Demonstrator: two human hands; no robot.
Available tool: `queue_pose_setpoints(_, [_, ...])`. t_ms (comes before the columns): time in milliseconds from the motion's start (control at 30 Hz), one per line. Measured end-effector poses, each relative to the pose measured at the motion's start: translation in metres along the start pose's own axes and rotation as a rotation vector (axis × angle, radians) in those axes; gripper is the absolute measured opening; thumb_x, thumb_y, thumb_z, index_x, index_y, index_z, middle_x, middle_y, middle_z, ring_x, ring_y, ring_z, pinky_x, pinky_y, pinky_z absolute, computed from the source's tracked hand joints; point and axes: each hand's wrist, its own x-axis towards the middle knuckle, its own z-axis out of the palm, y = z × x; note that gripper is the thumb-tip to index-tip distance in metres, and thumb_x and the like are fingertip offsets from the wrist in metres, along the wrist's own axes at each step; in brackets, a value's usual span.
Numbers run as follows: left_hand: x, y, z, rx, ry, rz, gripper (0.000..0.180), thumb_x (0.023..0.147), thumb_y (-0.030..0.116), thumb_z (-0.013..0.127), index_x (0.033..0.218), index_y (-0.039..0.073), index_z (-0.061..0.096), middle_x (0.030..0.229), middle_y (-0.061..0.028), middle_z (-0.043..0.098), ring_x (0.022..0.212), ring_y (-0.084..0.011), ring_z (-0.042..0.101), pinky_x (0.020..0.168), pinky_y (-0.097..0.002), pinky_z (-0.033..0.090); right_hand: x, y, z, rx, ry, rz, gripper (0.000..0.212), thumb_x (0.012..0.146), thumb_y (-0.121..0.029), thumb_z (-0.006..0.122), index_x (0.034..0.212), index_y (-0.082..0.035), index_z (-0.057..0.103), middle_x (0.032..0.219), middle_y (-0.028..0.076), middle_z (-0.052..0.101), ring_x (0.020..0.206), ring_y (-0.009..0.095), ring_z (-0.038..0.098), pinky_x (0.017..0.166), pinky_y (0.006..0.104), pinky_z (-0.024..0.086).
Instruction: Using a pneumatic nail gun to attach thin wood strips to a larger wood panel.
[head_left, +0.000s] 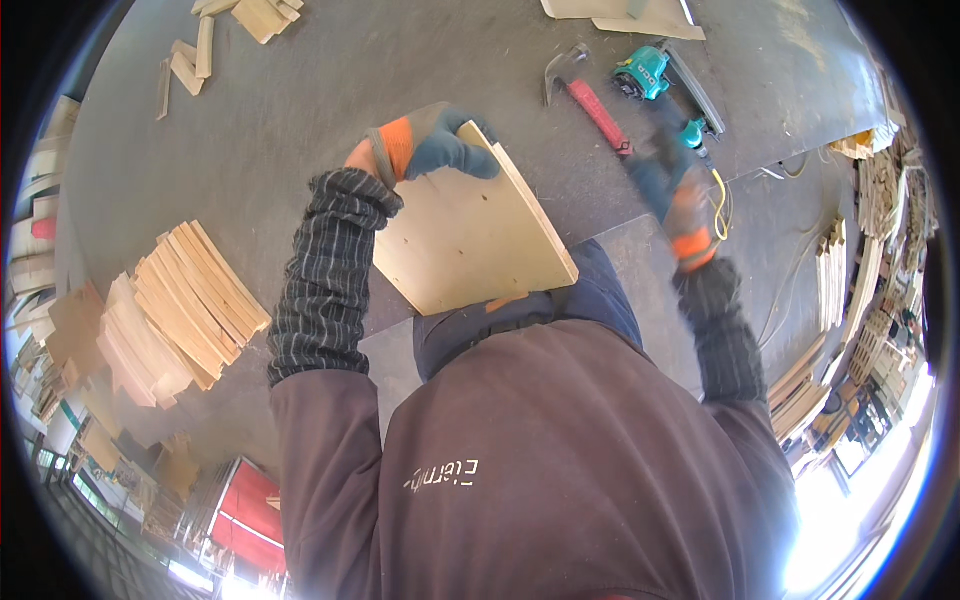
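**Holding the Board, Reaching for the Tools**

Up in front of the person's chest, the left hand (425,145) in a blue and orange glove held a flat, pale plywood board (470,235). The fingers (462,158) were curled shut over the board's top edge, with the thumb side behind it. The board was tilted and lifted off the big grey tabletop (300,120), and a few small holes showed near its left side.

The right hand (668,185), in the same kind of glove, was stretched out over the tabletop. It was blurry, so I could not tell if its fingers were open or closed. It was just beside a teal power tool (650,75) with a yellow cord (720,200), and a red-handled hammer (590,100) lay near it too.

To do this part well, I think the left hand needed to grip the board tight, because it was held by one edge only and could swing or slip. The right hand needed to take hold of the tool by its handle and watch that the cord did not snag.

A fanned pile of thin, light wood strips (185,300) lay on the left. More short wood pieces (200,55) lay far off at the top.
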Motion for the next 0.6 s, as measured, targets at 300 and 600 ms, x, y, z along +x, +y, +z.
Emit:
queue_pose_setpoints(300, [0.025,-0.033,-0.024,0.038,0.121,-0.104,0.051,0.083,0.035,0.086,0.120,0.003,0.078,0.108,-0.0142,0.079,0.095,-0.0257,0.073,0.084,-0.0366,0.057,0.122,0.064,-0.083,-1.322,0.079,0.047,0.095,0.088,-0.031,0.077,0.167,-0.016,0.026,0.141,0.024,0.064,0.129,0.044,0.063,0.109,0.0513,0.051])
queue_pose_setpoints(600, [0.066,-0.079,-0.029,0.119,0.122,-0.224,0.047,0.084,0.038,0.086,0.116,0.004,0.080,0.107,-0.0135,0.079,0.093,-0.0283,0.073,0.081,-0.0417,0.056,0.128,0.036,-0.093,-0.743,-0.087,0.002,0.071,0.083,-0.021,0.072,0.151,-0.013,0.053,0.108,0.012,0.074,0.094,0.028,0.072,0.084,0.0419,0.058])
